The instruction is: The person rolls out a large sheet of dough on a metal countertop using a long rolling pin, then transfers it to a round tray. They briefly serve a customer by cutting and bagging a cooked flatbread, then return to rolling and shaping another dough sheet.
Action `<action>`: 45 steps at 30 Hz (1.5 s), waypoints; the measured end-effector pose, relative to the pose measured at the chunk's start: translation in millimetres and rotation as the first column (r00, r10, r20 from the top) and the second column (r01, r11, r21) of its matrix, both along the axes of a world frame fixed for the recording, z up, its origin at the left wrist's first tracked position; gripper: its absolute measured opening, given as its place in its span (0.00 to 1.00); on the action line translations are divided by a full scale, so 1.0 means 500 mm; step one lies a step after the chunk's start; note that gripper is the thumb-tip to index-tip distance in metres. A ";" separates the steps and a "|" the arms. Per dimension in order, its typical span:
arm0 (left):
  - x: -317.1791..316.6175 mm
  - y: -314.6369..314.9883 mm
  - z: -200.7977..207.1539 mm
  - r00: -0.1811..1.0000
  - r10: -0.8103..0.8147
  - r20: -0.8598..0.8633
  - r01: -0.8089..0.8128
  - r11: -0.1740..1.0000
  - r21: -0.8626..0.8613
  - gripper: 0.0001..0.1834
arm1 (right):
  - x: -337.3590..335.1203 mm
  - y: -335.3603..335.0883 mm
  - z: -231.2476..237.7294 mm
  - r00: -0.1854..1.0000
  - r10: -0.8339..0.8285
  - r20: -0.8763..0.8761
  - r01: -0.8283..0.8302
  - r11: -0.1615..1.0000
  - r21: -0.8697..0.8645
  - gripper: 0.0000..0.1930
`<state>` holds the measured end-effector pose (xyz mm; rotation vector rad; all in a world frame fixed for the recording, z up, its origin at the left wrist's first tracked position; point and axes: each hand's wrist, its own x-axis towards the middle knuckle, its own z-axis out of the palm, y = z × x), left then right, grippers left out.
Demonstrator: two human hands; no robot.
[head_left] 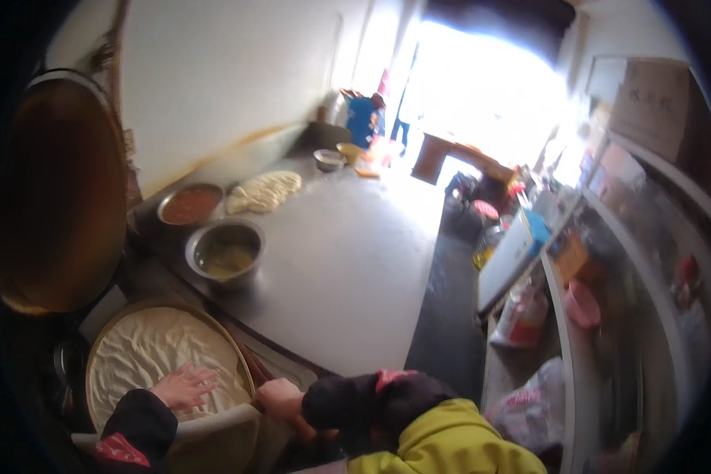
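A broad sheet of pale, wrinkled dough (146,347) covers a large round pan (93,355) at the lower left. My left hand (186,387) lies flat on the dough near its front edge, fingers spread. Just right of the pan, my right hand (280,397) is closed around a brown wooden stick (301,427), which shows below the fist. A pale cloth-like flap (213,423) hangs over the pan's front rim. Behind the pan, a metal bowl (225,251) with yellowish contents stands on the table.
A big round brown lid (63,189) stands raised at the left. On the metal table (340,261) are a bowl of reddish sauce (189,205), strips of dough (263,192) and small bowls (329,160). Shelves (592,261) with bags and boxes line the right side.
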<state>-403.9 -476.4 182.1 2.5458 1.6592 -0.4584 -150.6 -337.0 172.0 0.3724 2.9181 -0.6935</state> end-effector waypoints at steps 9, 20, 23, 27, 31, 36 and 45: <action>0.005 -0.035 0.016 0.997 0.071 0.030 -0.071 0.997 -0.005 0.34 | 0.014 -0.006 0.015 1.000 0.011 0.028 -0.008 0.997 -0.079 0.08; -0.008 -0.050 -0.005 0.976 0.214 0.047 -0.209 0.973 -0.100 0.34 | 0.008 0.012 -0.005 0.996 0.065 0.062 -0.061 0.997 -0.053 0.07; -0.003 -0.040 -0.004 0.974 0.226 0.036 -0.220 0.968 -0.122 0.35 | 0.005 0.019 -0.010 0.994 0.048 0.096 -0.047 0.999 -0.011 0.07; -0.008 -0.037 0.005 0.982 0.188 0.037 -0.184 0.979 -0.088 0.35 | 0.014 0.032 0.016 0.996 0.061 0.070 -0.058 0.997 -0.040 0.08; -0.040 -0.076 -0.055 0.961 0.233 0.151 -0.216 0.969 -0.123 0.35 | -0.003 0.020 0.014 0.985 0.117 0.130 -0.118 0.993 0.003 0.07; -0.021 -0.068 -0.075 0.967 0.241 0.077 -0.228 0.961 -0.154 0.39 | 0.018 0.012 0.018 0.978 0.013 0.210 -0.003 0.999 -0.045 0.09; 0.013 -0.062 -0.061 0.963 0.256 0.085 -0.229 0.941 -0.248 0.36 | 0.026 -0.003 0.002 0.987 -0.004 0.159 0.001 1.000 0.022 0.06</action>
